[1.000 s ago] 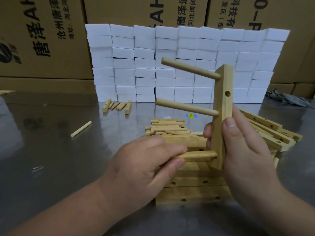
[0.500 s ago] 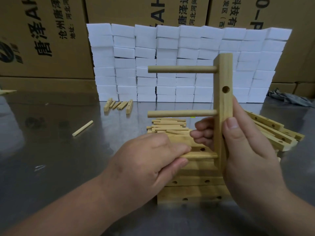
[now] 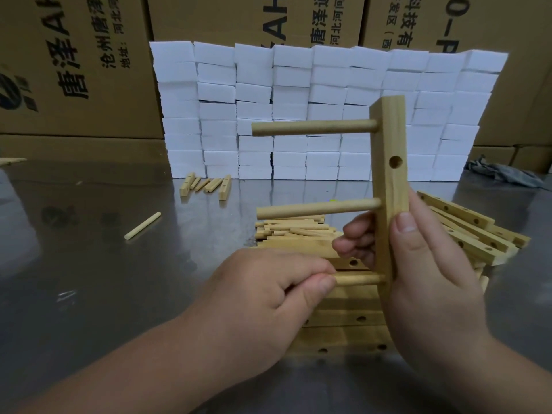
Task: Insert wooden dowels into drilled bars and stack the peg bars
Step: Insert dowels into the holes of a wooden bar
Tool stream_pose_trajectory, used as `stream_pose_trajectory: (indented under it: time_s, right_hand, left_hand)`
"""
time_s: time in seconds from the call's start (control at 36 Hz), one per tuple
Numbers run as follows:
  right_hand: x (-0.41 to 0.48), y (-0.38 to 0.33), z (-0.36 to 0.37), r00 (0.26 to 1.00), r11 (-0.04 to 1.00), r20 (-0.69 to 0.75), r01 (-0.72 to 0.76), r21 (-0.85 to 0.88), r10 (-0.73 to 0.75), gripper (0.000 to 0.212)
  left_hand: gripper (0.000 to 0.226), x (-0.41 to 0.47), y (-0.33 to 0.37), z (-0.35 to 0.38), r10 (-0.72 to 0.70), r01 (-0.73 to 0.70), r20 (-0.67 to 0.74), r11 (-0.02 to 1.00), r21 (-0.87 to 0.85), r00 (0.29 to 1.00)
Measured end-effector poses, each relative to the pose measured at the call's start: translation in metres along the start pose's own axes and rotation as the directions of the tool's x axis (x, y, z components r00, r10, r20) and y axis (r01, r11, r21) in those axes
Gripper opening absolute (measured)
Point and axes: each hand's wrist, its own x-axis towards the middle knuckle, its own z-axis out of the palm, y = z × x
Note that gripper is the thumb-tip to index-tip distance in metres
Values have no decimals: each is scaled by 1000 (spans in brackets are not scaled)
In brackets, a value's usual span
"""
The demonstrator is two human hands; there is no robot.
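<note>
My right hand [image 3: 424, 282] grips a drilled wooden bar [image 3: 389, 180] and holds it upright above the table. Two dowels stick out of the bar to the left, an upper dowel [image 3: 313, 128] and a middle dowel [image 3: 316, 209]. One empty hole [image 3: 395, 161] shows on the bar's side face. My left hand [image 3: 257, 309] pinches a third dowel [image 3: 358, 279] whose right end sits in the bar's lowest hole. Below the hands lies a stack of drilled bars [image 3: 352, 319], with a heap of loose dowels [image 3: 292, 230] behind it.
More drilled bars [image 3: 478, 231] lie piled at the right. A single dowel [image 3: 142, 225] lies on the metal table at the left, and several small pieces [image 3: 206, 185] lie near a wall of white foam blocks [image 3: 322, 112]. Cardboard boxes [image 3: 74, 64] stand behind; a grey rag [image 3: 504, 174] lies far right.
The bar has been turned from tilted to upright, so its dowels now point level to the left. My left hand has kept hold of the lowest dowel at the bar's bottom hole.
</note>
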Motion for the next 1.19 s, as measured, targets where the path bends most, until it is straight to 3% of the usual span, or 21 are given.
stream_pose_trajectory:
  time_s: [0.08, 0.19, 0.39, 0.5, 0.56, 0.64, 0.75, 0.81, 0.92, 1.11, 1.19]
  right_hand:
    - [0, 2, 1, 1000, 999, 0, -5, -36, 5, 51]
    - [3, 1, 3, 999, 993, -2, -33, -111, 33, 42]
    - [15, -7, -10, 980, 936, 33, -176, -305, 195, 14]
    - [16, -5, -15, 960, 899, 88, -215, -383, 267, 15]
    - [19, 1, -18, 959, 927, 91, -229, -297, 267, 17]
    - [23, 6, -21, 965, 955, 63, -242, -169, 256, 17]
    - [24, 7, -24, 971, 973, 65, -227, -51, 230, 55]
    - [23, 6, -23, 973, 976, 86, -215, -21, 216, 52]
    - [20, 4, -17, 972, 977, 100, -211, -25, 212, 16]
    - [21, 4, -14, 966, 966, 83, -234, -114, 244, 14]
    - [25, 4, -20, 945, 940, 93, -295, -170, 314, 30]
  left_hand:
    - [34, -1, 0, 1, -171, 170, 9, 971, -170, 985]
    - [6, 1, 0, 1, -306, 295, -2, 919, -261, 952]
    - [31, 10, -17, -21, -468, 436, -160, 878, -198, 869]
    - [36, 14, -35, -31, -555, 432, -184, 781, -452, 811]
    - [43, 15, -39, -31, -565, 401, -187, 746, -532, 803]
    - [48, 11, -43, -26, -559, 414, -166, 754, -510, 813]
    - [27, 8, -37, -18, -504, 440, -67, 805, -399, 861]
    - [23, 8, -32, -14, -477, 422, -37, 809, -409, 878]
    - [19, 8, -26, -8, -471, 415, -63, 827, -379, 880]
    - [17, 8, -32, -7, -473, 368, -154, 818, -441, 867]
    - [19, 9, -40, -8, -494, 380, -187, 817, -434, 849]
